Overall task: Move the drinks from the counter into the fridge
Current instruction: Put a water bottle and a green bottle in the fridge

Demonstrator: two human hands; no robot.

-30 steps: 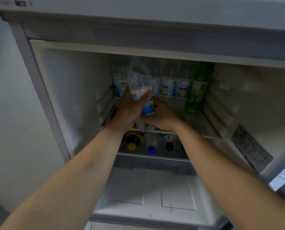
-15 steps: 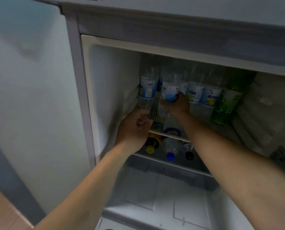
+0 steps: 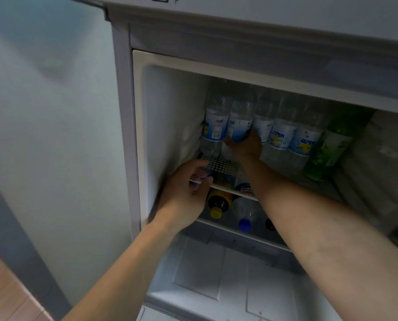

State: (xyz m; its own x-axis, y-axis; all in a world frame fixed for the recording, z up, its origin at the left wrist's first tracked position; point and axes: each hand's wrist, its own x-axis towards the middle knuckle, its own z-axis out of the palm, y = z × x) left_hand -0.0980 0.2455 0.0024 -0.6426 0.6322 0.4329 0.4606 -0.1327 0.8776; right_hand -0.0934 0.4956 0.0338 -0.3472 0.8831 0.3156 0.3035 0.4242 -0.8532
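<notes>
The right hand (image 3: pixel 244 145) reaches deep onto the upper shelf of the fridge (image 3: pixel 239 35) and grips a clear water bottle (image 3: pixel 239 126) low on its blue-and-white label, thumb wrapped across the front, the bottle standing upright second from the left in the row. The left hand (image 3: pixel 186 195) hangs in front of the shelf's edge with its fingers loosely curled and nothing in them. The fridge stands open, a white cabinet with a pale ribbed inner wall on the left and a grey band across the top of the opening. To its left is a plain pale wall (image 3: pixel 47 126), and a strip of wooden floor (image 3: pixel 1 295) shows in the lower left corner. At the bottom of the fridge lies a clear drawer cover (image 3: pixel 216 274). The perforated wire shelf (image 3: pixel 221 163) carries the row of water bottles, touching side by side, with a green bottle (image 3: pixel 327 149) at the right end. Under it, on the lower shelf, bottles lie on their sides, caps outward: a dark bottle with a yellow cap (image 3: pixel 216 213), a clear one with a blue cap (image 3: pixel 244 224), and a black cap beside that.
</notes>
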